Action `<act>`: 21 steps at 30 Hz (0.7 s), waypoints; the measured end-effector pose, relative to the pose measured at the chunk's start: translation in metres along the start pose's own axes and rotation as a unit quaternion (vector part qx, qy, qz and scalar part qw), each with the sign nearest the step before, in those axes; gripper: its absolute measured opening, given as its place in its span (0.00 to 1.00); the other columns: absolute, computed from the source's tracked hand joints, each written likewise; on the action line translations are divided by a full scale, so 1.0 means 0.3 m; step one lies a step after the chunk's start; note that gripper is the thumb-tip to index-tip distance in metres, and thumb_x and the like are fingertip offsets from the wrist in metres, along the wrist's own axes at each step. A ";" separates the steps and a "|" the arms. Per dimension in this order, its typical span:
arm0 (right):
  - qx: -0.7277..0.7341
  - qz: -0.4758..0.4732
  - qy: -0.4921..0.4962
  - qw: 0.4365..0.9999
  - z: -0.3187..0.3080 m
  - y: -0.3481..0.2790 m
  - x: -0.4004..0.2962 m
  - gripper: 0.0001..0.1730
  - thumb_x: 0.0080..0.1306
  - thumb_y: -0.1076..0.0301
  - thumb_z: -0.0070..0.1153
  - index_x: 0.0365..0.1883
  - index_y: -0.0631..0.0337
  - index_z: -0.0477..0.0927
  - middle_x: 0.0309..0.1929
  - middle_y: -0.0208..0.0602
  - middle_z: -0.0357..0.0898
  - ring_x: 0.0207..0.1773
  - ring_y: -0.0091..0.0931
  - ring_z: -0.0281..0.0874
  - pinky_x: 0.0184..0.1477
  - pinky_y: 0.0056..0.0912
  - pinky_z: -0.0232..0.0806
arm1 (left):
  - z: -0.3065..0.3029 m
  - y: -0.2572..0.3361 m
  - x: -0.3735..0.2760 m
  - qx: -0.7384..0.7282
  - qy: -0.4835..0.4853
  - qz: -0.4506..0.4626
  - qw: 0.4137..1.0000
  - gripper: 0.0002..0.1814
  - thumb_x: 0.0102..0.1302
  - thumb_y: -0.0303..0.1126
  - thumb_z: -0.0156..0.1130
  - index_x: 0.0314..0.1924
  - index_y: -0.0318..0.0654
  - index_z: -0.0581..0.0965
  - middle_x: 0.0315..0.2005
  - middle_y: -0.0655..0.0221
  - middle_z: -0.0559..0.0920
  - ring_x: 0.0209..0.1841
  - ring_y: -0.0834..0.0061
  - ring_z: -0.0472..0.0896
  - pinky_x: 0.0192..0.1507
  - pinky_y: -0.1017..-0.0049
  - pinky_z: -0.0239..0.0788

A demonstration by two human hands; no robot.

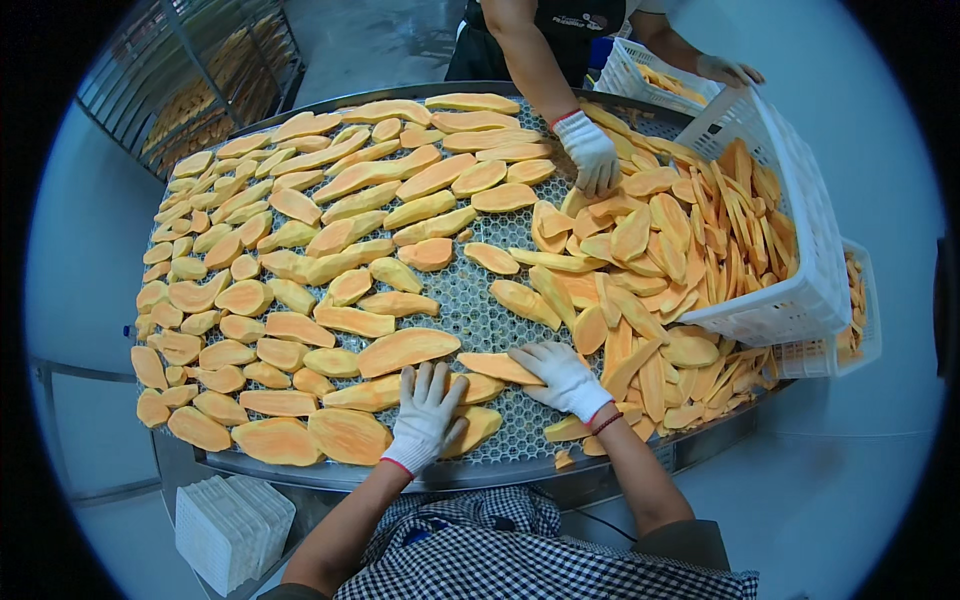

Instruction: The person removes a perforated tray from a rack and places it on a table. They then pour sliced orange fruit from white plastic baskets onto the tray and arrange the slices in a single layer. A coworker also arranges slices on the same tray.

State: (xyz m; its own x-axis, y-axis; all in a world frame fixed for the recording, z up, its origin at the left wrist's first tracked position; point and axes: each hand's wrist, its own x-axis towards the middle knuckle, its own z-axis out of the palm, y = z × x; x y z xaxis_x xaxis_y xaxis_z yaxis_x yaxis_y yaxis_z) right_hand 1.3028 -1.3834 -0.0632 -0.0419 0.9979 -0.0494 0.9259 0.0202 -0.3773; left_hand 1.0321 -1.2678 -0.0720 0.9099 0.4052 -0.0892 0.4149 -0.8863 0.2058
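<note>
My left hand (427, 416), in a white knit glove, lies with fingers spread over a long orange slice (367, 393), which looks like sweet potato. A shorter slice (474, 430) is partly under its thumb. My right hand (562, 379), gloved likewise, has its fingers on the right end of a pointed slice (487, 366), whose left tip reaches toward a large slice (409, 351). Rows of slices cover the left of the white mesh tray (469, 300). To the right of my right hand, loose slices are heaped in a pile (645, 255).
A white plastic crate (810, 277) lies tipped on its side, slices spilling out. Across the table, a co-worker's gloved hand (592, 154) touches the pile; their other hand (731, 71) is at the crate. A loaded rack (202, 82) stands far left, stacked white baskets (232, 529) near left.
</note>
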 end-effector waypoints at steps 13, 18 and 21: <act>0.000 0.202 0.075 0.976 -0.020 -0.088 0.044 0.39 0.55 0.49 0.71 0.63 0.52 0.77 0.58 0.43 0.76 0.62 0.40 0.73 0.65 0.44 0.65 | -0.020 -0.025 0.008 -0.012 0.008 0.018 1.000 0.40 0.61 0.50 0.67 0.70 0.46 0.65 0.69 0.50 0.62 0.74 0.46 0.55 0.75 0.40 0.37; -0.004 0.176 0.046 0.983 0.049 -0.093 -0.043 0.47 0.52 0.62 0.73 0.71 0.51 0.67 0.64 0.43 0.72 0.65 0.43 0.70 0.67 0.47 0.63 | -0.026 -0.025 0.013 -0.013 0.009 0.025 1.000 0.41 0.60 0.50 0.68 0.70 0.45 0.65 0.68 0.51 0.63 0.73 0.47 0.56 0.74 0.41 0.39; -0.022 0.167 0.108 0.980 0.052 -0.023 -0.010 0.46 0.54 0.64 0.72 0.72 0.49 0.67 0.65 0.40 0.71 0.64 0.42 0.70 0.65 0.48 0.63 | -0.023 -0.028 0.011 -0.016 0.019 0.027 0.999 0.41 0.60 0.50 0.68 0.70 0.45 0.65 0.68 0.50 0.63 0.73 0.47 0.57 0.74 0.40 0.40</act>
State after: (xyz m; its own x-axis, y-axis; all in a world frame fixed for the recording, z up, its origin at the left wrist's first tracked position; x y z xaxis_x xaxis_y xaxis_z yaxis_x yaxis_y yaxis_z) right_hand 1.2907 -1.3874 -0.0747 0.3416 0.9392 0.0347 0.8898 -0.3113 -0.3336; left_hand 1.0315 -1.2575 -0.0672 0.9298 0.3658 -0.0406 0.3644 -0.8998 0.2399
